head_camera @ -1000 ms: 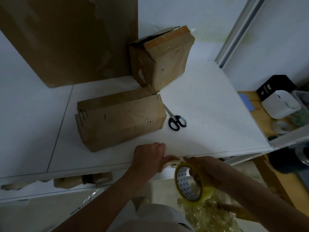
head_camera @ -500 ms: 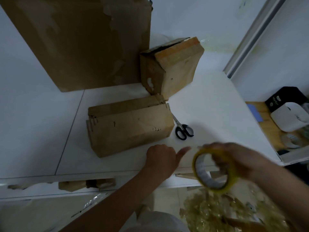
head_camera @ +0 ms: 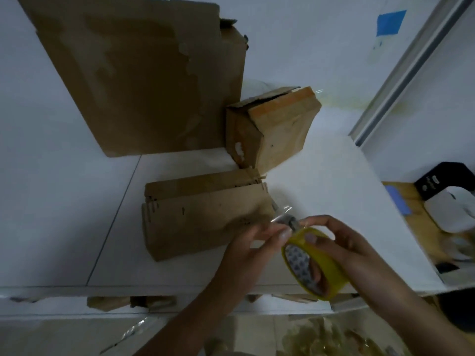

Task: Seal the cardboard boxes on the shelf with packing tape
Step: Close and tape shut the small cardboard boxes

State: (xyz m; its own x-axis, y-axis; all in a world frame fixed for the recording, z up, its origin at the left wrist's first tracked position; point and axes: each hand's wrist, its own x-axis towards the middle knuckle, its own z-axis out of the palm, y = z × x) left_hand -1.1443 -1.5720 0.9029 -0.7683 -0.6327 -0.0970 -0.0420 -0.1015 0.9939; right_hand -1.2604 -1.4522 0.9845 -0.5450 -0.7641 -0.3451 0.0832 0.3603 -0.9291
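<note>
R hand point(head_camera: 344, 240) grips yellow tape roll point(head_camera: 331, 271), fingers thru core; L hand point(head_camera: 246, 253) pinches tape end point(head_camera: 282, 219), both just in front of flat box point(head_camera: 205, 217).

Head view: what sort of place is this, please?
Probably a storage or packing corner: worn cardboard boxes stand on a white shelf, the right hand holds a yellow roll of packing tape, and crumpled clear film lies on the floor below.

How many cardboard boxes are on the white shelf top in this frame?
3. A large box stands at the back left; a smaller box tilts to its right; a flat box lies in front. Cardboard under the shelf may be more.
</note>
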